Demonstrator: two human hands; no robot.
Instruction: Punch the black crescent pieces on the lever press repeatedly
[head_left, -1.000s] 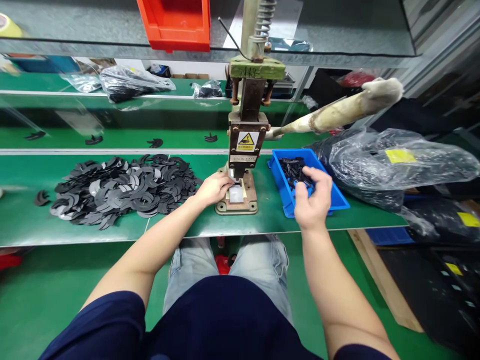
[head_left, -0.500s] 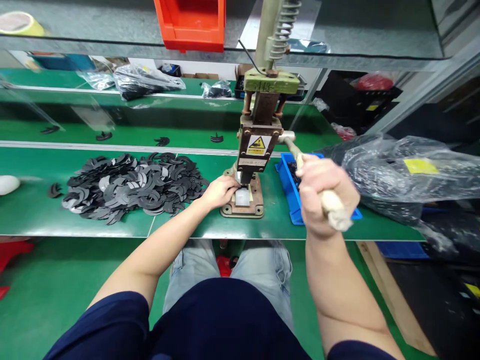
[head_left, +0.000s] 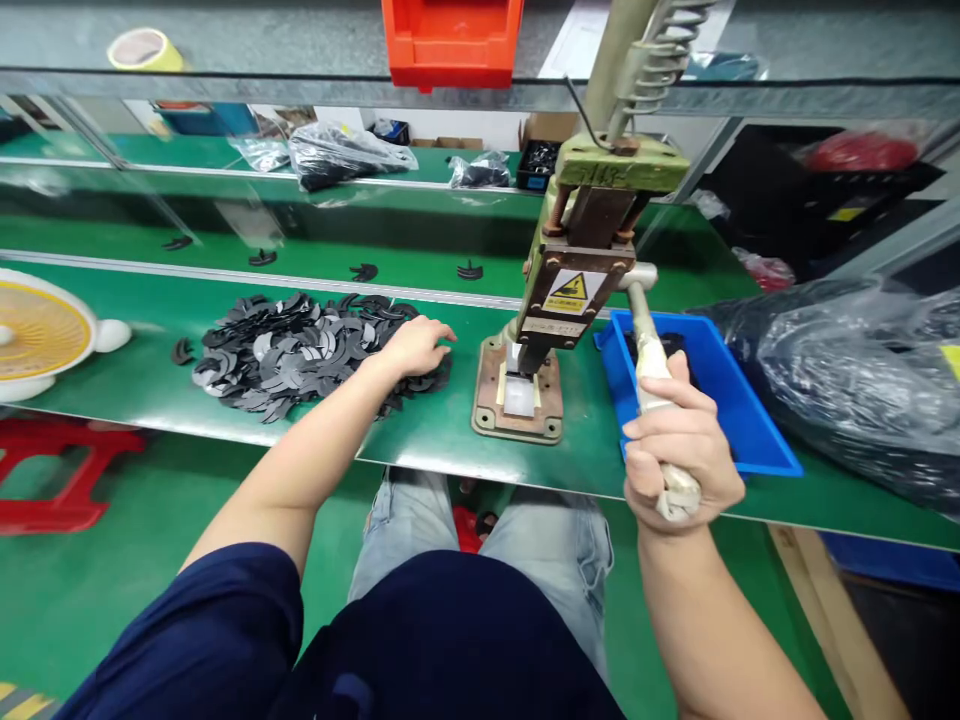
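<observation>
A hand press [head_left: 577,260] with a yellow warning label stands on the green bench. My right hand [head_left: 679,450] is wrapped round the cloth-bound press lever [head_left: 651,360], which is pulled down toward me. My left hand [head_left: 416,345] rests with fingers spread on the right edge of a pile of black crescent-shaped parts [head_left: 300,350], left of the press. A pale block sits on the press base [head_left: 517,395] under the ram.
A blue tray [head_left: 720,400] with small black pieces sits right of the press. Plastic bags of black parts [head_left: 855,370] lie at the right. A fan [head_left: 37,330] stands at the far left. An orange bin [head_left: 450,40] sits on the shelf above. Several single crescents lie on the belt behind.
My left hand has left the press base and moved left onto the pile. My right hand, which took the lever from the blue tray, has pulled it lower. The view has shifted left.
</observation>
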